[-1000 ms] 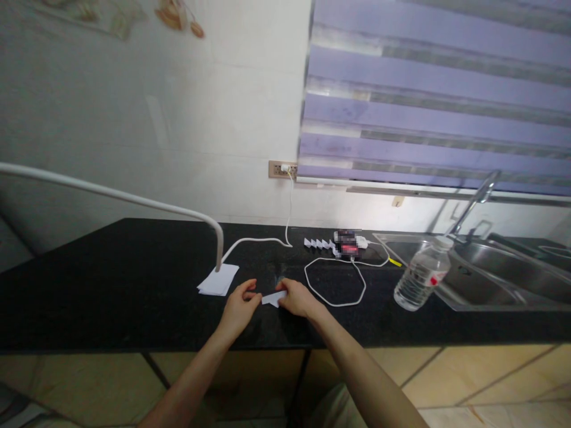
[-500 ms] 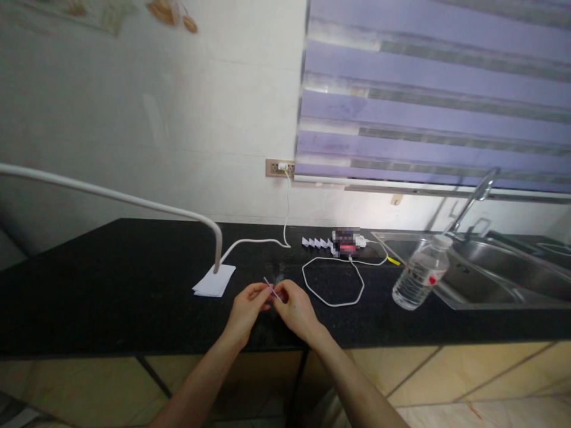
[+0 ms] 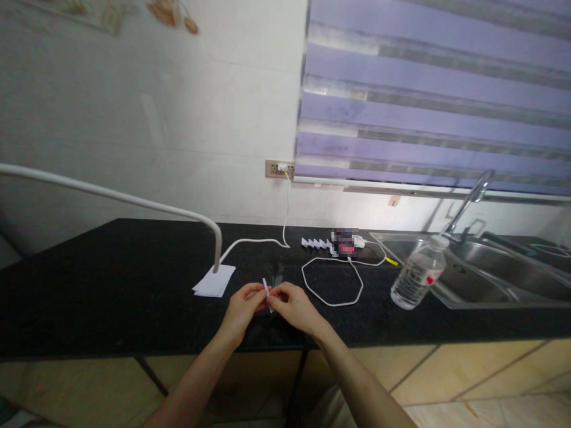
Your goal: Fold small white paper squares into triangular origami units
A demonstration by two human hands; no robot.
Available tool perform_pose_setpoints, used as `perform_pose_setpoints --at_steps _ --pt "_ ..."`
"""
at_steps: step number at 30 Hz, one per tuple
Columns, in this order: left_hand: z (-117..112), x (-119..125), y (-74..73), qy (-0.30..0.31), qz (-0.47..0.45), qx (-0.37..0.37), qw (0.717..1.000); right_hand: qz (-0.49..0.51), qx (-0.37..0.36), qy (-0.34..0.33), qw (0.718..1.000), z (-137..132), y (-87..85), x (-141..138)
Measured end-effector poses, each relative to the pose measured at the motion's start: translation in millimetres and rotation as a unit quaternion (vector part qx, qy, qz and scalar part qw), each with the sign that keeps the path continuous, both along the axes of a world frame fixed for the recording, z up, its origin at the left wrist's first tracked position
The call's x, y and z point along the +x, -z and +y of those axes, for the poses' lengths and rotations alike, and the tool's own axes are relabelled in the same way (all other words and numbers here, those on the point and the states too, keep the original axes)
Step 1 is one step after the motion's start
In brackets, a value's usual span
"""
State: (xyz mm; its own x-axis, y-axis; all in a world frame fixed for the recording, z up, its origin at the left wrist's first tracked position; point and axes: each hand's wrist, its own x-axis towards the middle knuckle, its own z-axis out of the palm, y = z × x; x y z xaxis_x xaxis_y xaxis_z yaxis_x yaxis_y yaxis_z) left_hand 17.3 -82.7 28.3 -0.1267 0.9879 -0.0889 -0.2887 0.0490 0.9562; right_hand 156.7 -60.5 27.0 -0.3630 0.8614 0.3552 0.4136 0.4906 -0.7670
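Observation:
Between my fingertips, over the black countertop, is a narrow folded strip of white paper [image 3: 265,285], standing nearly upright. My left hand [image 3: 243,306] pinches it from the left, and my right hand [image 3: 292,304] grips it from the right. The fingers hide its middle part. To the left of my hands lies a small stack of white paper sheets [image 3: 218,283]. Farther back, on the right, a row of several small folded paper pieces [image 3: 316,243] lies on the counter.
A white cable [image 3: 332,305] loops right of my hands, beside a blurred-out device [image 3: 345,241]. A tilted-looking water bottle [image 3: 417,276] stands by the steel sink [image 3: 473,300]. A white curved tube [image 3: 169,209] crosses from the left above the paper stack. A wall socket [image 3: 274,169] holds a plug.
The paper strip has turned from a slant to nearly upright. My right hand has shifted slightly left, closer to my left fingers.

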Motion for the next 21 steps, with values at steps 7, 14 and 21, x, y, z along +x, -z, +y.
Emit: perform_pose_setpoints --at_steps 7,14,21 --pt "-1.4 -5.7 -0.1 0.020 0.021 0.001 1.000 0.019 -0.053 -0.032 0.998 -2.8 -5.0 -0.7" --pt "-0.4 -5.1 1.6 0.015 0.037 0.006 0.999 0.043 -0.056 -0.026 0.997 0.0 -4.2 1.1" --pt "0.7 0.7 0.3 -0.005 0.081 0.031 0.996 -0.050 0.015 0.044 0.998 -5.6 -9.3 -4.1"
